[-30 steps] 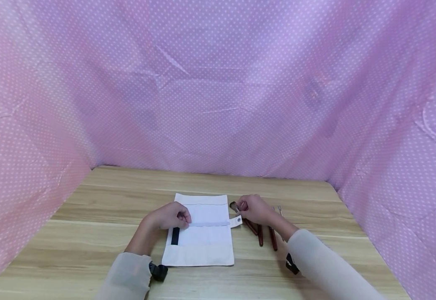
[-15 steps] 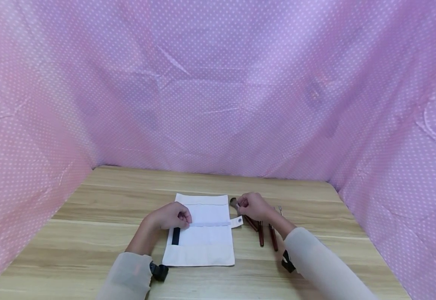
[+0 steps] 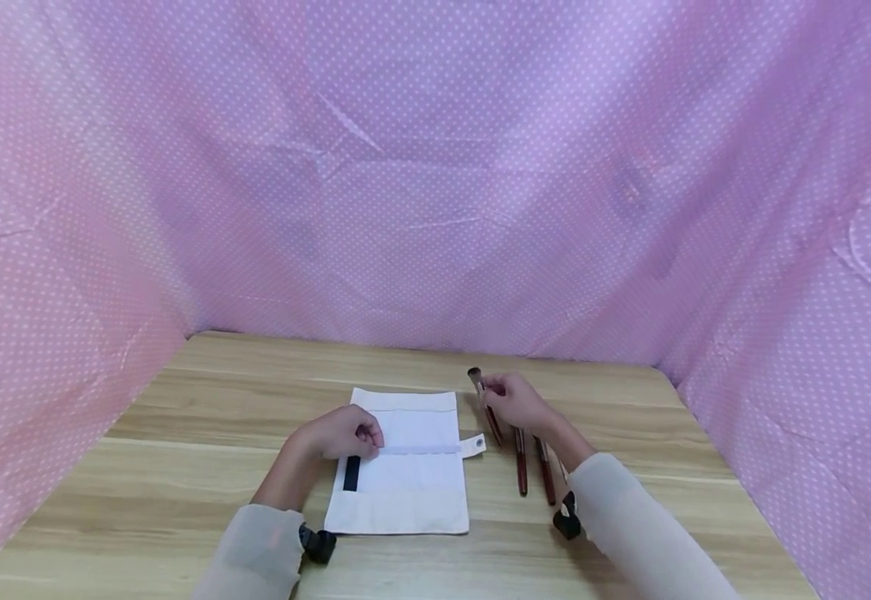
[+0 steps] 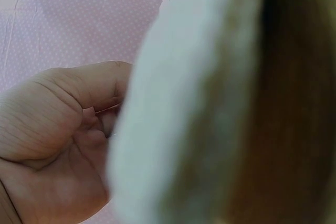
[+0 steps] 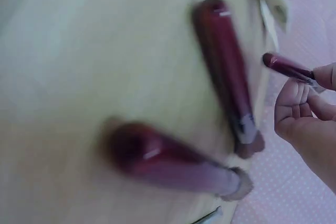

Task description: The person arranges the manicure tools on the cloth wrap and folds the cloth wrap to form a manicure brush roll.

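A white fabric brush roll lies spread on the table, with a black strip at its left and a snap tab at its right. Over its left part, my left hand has curled fingers and pinches at the pocket edge; in the left wrist view white cloth hides those fingertips. Right of the roll, my right hand pinches a makeup brush near its ferrule. The dark bristles point away and the red-brown handle slants toward me. In the right wrist view the held brush is clear of the table.
Two more brushes with red-brown handles lie right of the roll, one brush beside another brush. A thin metallic tool is partly visible nearby. Pink dotted cloth walls in the wooden table.
My right hand has lifted the makeup brush away from the others and moved slightly farther off, turning the brush more upright in view. My left hand has stayed in place.
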`<state>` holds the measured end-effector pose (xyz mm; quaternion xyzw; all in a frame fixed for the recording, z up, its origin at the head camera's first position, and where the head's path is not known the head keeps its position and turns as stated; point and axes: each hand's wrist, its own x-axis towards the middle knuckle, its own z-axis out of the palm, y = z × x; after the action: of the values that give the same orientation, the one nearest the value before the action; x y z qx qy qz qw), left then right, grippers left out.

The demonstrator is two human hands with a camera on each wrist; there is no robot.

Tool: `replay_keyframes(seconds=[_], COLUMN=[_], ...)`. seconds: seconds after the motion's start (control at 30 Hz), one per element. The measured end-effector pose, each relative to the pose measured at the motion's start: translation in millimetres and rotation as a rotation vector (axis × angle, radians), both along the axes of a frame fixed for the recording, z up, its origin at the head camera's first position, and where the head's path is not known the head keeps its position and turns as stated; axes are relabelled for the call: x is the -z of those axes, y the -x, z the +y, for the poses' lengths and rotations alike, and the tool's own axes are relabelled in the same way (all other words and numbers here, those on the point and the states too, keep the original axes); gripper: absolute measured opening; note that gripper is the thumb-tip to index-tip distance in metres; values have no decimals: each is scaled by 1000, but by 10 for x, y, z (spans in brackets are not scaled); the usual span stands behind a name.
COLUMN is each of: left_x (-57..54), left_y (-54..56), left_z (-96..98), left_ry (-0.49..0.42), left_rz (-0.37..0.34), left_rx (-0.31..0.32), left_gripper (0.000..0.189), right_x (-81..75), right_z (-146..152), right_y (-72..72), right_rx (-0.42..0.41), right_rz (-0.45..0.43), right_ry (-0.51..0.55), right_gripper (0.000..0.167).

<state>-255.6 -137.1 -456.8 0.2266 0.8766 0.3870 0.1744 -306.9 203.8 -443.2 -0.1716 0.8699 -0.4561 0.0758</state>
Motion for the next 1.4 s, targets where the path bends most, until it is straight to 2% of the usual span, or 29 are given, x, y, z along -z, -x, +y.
replay_keyframes(seconds=[0.2, 0.4, 0.63, 0.77, 1.1, 1.4], left_x=[20, 39, 27, 22, -1, -11], left_y=[-11, -13, 2, 12, 24, 10], left_z=[8, -2, -8, -5, -5, -8], left_ry=[-8, -28, -63, -70, -99, -129], left_rz=[-13, -28, -8, -8, -16, -18], left_rx=[-10, -14, 5, 9, 20, 34], left_gripper=[4, 1, 9, 9, 10, 12], right_x=[-117, -205, -280, -259, -101, 68], right_z=[-46, -209, -535, -753, -1227, -1447], right_y=[45, 78, 83, 102, 102, 59], right_rx=[77, 45, 28, 20, 95, 127], right_rz=[-72, -94, -157, -184, -202, -265], right_ry=[80, 189, 315, 400, 550, 528], right_gripper=[32, 32, 33, 33, 25, 20])
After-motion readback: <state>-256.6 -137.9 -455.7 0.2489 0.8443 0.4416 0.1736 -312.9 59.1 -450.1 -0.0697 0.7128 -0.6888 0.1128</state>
